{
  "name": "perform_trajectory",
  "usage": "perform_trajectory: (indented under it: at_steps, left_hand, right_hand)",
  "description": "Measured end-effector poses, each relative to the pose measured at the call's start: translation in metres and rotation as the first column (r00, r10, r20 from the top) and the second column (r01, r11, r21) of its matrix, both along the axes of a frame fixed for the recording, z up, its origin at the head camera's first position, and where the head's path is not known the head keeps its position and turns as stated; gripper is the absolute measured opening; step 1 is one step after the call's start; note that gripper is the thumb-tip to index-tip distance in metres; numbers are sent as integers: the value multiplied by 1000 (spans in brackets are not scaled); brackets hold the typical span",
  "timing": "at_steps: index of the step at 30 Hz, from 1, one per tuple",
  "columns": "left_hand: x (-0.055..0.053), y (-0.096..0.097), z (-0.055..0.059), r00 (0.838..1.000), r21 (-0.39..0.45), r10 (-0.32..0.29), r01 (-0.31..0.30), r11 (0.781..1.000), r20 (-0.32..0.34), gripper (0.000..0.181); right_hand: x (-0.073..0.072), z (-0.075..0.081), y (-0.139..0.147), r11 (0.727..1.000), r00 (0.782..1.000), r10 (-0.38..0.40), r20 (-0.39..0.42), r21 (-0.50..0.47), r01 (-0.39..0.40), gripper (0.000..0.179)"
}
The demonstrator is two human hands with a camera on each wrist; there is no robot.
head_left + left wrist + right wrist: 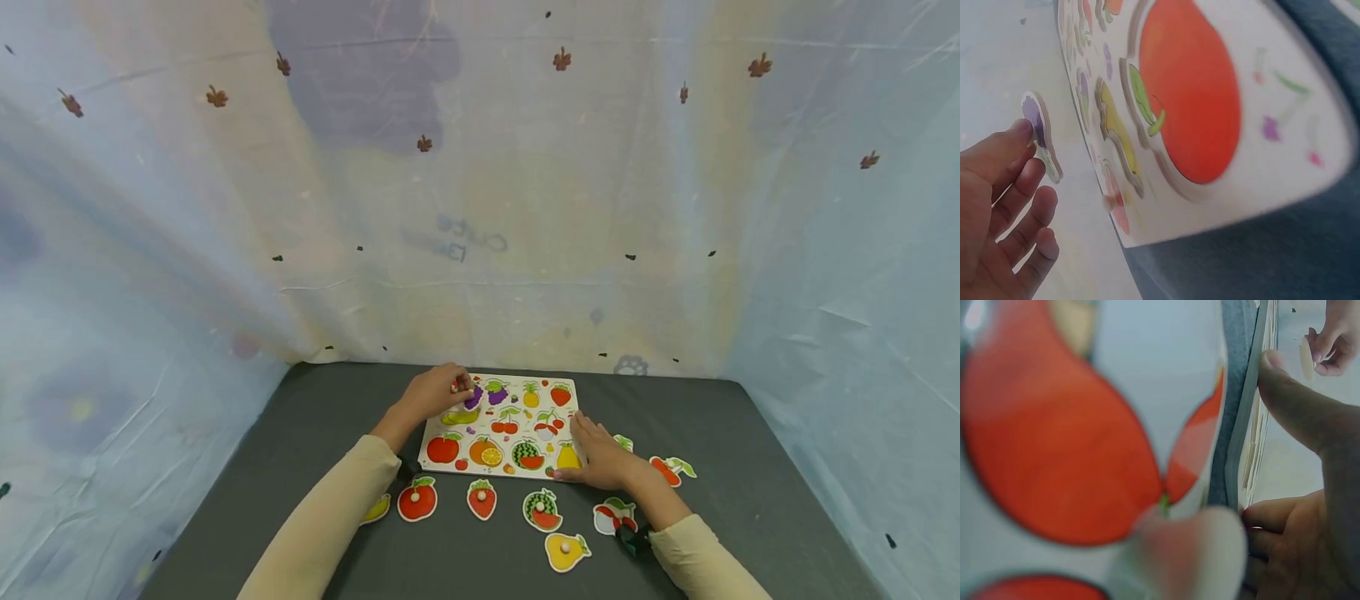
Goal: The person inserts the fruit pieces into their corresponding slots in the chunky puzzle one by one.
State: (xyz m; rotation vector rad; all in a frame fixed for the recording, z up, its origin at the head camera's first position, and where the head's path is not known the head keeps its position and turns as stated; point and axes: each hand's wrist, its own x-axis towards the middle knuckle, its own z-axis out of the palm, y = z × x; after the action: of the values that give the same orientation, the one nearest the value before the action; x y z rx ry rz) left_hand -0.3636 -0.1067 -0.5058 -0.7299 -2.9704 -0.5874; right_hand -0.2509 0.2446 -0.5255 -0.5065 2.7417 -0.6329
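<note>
Soft, diffuse light.
Right wrist view: nearest piece [1060, 450] badly blurred (the left wrist's board [1210, 206] corner slightly too).

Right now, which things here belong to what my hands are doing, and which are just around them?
Part of the job, it seems:
grape piece in your left hand
puzzle board your right hand touches
loose apple, strawberry, watermelon and pear pieces
more fruit pieces by your right arm

Just around:
dark table
patterned curtain behind
</note>
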Motion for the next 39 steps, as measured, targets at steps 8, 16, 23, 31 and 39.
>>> perform_trajectory:
  at_steps: [8, 16, 23, 31, 39]
  left_hand:
    - [-10, 15, -5, 1000, 32, -5, 4, 999, 24, 13]
    - [-15, 27, -6, 996, 40, 24, -27, 999, 87, 14]
    - [-25, 36, -12, 990, 36, 65, -70, 997, 123, 14]
    - [-30, 44, -13, 991, 29, 54, -58, 998, 122, 15]
    - [-30, 53, -12, 988, 55, 40, -49, 997, 151, 14]
  right_hand:
    - [-2, -12, 5, 1000, 1000, -10, -6, -23, 10, 127]
    - [-5, -12, 6, 1000, 1000, -4, 4, 2, 4, 125]
    - [-3, -4, 3, 1000, 1000, 0, -8, 12, 0, 118]
    - [-3, -4, 2, 1000, 1000, 1, -9, 11, -1, 118]
    - [-3, -4, 3, 1000, 1000, 4, -12, 24, -4, 117]
